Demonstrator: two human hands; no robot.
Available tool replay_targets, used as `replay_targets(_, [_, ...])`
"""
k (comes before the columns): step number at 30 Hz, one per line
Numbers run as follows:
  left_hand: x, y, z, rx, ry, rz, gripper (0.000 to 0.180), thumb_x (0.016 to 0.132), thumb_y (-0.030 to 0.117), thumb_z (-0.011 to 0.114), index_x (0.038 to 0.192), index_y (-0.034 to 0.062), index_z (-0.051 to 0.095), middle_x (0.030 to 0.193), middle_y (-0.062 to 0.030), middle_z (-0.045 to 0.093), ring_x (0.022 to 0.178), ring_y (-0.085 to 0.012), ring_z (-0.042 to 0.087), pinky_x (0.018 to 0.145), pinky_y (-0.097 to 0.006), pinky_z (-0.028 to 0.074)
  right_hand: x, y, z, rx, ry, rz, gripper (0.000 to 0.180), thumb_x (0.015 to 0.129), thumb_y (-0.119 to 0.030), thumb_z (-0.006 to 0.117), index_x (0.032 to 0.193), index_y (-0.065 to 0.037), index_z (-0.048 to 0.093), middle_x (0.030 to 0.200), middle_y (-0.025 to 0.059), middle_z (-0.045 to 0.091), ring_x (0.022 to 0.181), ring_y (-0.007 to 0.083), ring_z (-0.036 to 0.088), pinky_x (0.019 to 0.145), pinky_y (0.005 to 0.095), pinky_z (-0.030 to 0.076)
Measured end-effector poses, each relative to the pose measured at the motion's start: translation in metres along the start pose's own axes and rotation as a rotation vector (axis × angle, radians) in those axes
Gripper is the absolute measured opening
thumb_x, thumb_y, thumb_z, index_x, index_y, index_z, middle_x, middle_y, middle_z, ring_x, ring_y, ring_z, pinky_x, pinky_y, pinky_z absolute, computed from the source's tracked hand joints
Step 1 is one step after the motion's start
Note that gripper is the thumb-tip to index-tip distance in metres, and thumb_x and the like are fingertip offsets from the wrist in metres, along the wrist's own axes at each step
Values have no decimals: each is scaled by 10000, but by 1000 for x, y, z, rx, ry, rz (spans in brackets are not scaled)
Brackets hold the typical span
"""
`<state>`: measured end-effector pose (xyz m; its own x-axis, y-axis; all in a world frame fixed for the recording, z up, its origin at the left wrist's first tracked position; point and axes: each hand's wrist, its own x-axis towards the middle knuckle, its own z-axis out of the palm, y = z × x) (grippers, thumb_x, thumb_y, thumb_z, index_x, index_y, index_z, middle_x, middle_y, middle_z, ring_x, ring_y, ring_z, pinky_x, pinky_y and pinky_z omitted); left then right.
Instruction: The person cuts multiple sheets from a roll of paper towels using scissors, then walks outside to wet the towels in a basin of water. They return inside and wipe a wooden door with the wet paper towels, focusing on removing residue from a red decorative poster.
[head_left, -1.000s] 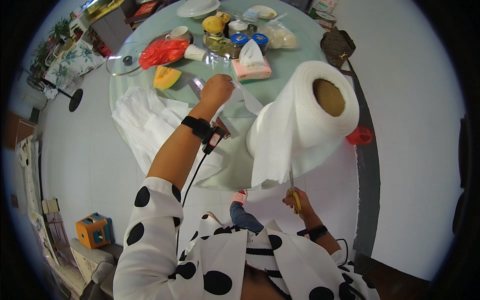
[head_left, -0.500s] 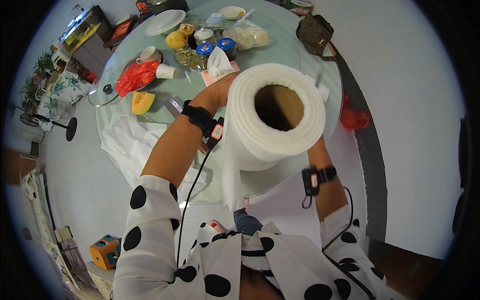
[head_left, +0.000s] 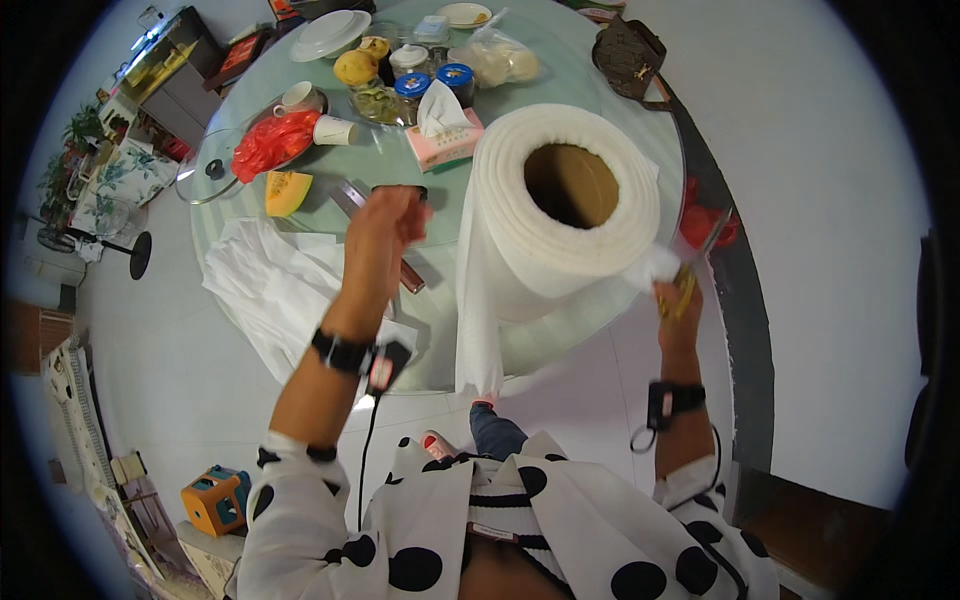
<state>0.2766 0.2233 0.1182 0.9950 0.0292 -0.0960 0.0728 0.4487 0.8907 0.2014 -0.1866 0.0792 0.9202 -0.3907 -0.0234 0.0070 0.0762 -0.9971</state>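
Note:
A large white roll of soft sheet material (head_left: 500, 240) stands upright near the table's front edge, its cardboard core (head_left: 585, 190) facing up. Its loose end hangs over the edge. My left hand (head_left: 385, 235) is left of the roll, apart from it, its fingers bent and blurred; whether it holds anything is unclear. Partly beneath it lies a knife-like tool with a brown handle (head_left: 411, 277). To the right of the roll, my right hand (head_left: 680, 315) grips scissors (head_left: 685, 283) with yellowish handles, blades pointing up. A blurred white scrap (head_left: 653, 266) is beside that hand.
White sheets (head_left: 265, 285) lie crumpled at the table's left front. Behind them are a melon wedge (head_left: 288, 192), a red plastic bag (head_left: 272, 143) and a paper cup (head_left: 334, 130). A tissue box (head_left: 445, 147), blue-lidded jars (head_left: 412, 86) and a brown bag (head_left: 628, 62) sit farther back.
My left hand has come off the roll, moving left and nearer. My right hand has come out from behind the roll to the right, showing the scissors. The roll sits slightly farther right.

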Motion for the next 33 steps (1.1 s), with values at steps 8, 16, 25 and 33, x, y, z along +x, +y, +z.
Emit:
replay_targets(8, [-196, -142, -39, 143, -314, -924, 644, 835, 327, 670, 1353, 35, 422, 1165, -48, 601, 932, -104, 513, 908, -321, 404, -229, 69, -87, 130, -235, 783, 258, 742, -142, 693, 949, -14, 607, 772, 57, 595, 633, 189, 630, 577, 333, 566])
replay_targets(16, [-204, -220, -53, -549, -714, -891, 885, 819, 656, 575, 1459, 114, 295, 1395, -110, 473, 1210, -246, 493, 1063, -411, 333, -362, 88, -37, -9, -594, 1057, 314, 703, -117, 703, 985, -13, 611, 781, 40, 608, 671, 154, 610, 662, 283, 521])
replay_targets(25, [-192, -172, -45, -509, -416, -752, 488, 872, 353, 647, 1248, 62, 538, 1151, -94, 613, 1044, -246, 594, 920, -443, 485, -398, 143, -20, 197, -554, 1067, 297, 799, -65, 677, 1074, -17, 578, 869, 20, 586, 751, 120, 577, 687, 225, 469])
replay_targets(33, [-178, -127, -99, -280, -166, -804, 337, 858, 81, 597, 1172, -34, 549, 1024, -126, 644, 871, -260, 657, 773, -418, 559, -384, 126, -59, -42, -571, 1134, 336, 723, 8, 729, 1042, -1, 625, 952, 71, 672, 823, 146, 649, 755, 250, 506])
